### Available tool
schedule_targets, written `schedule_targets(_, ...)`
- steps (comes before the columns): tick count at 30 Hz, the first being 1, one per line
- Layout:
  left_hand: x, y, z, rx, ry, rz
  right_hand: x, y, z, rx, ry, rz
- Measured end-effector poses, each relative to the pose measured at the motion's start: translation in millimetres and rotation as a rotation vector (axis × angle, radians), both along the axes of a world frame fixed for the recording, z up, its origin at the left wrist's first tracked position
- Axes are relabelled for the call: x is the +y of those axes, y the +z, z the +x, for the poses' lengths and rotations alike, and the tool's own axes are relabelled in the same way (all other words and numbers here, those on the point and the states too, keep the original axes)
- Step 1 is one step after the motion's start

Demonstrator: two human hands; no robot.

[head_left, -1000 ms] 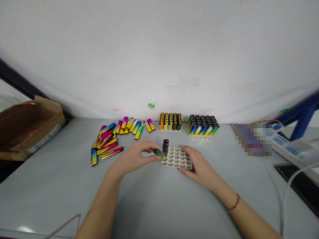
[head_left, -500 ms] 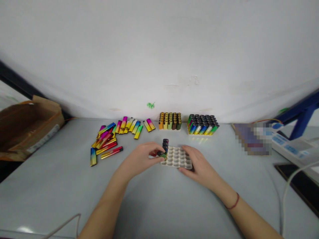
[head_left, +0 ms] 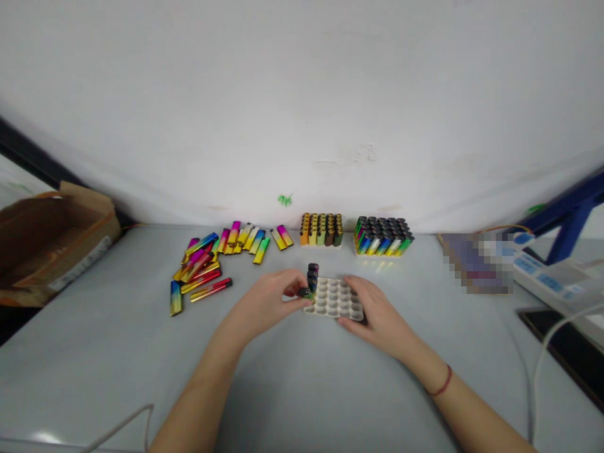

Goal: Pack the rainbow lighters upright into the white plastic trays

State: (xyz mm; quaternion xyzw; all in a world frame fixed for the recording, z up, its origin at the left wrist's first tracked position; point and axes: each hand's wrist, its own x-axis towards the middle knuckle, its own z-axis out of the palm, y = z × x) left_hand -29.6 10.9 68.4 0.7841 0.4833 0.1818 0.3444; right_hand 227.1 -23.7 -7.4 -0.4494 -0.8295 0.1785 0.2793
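In the head view, the left hand [head_left: 271, 299] pinches a black-topped green lighter [head_left: 306, 292], tilted, at the left side of a pale tray [head_left: 346, 302]. The right hand [head_left: 377, 311] is clamped on the tray's right edge. Upright lighters [head_left: 313, 275] fill the tray's far-left pockets; loose lighters [head_left: 190, 272] lie well left on the surface [head_left: 283, 390].

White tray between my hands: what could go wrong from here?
The lighter in the left hand leans, so it might knock the standing lighters beside it.
The right hand steadies only one side of the white tray, so a hard push could shift it.
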Motion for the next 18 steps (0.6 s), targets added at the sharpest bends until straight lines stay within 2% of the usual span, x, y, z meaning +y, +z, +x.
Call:
schedule_targets(8, 0.2, -3.9, 3.3, -0.012, -0.022, -0.044, 0.8, -2.3, 0.5, -0.002, 0.007, 0.014)
schedule_targets(18, 1.0, -7.7, 4.2, 0.048, 0.015, -0.044, 0.4, -1.4, 0.1, 0.007, 0.004, 0.000)
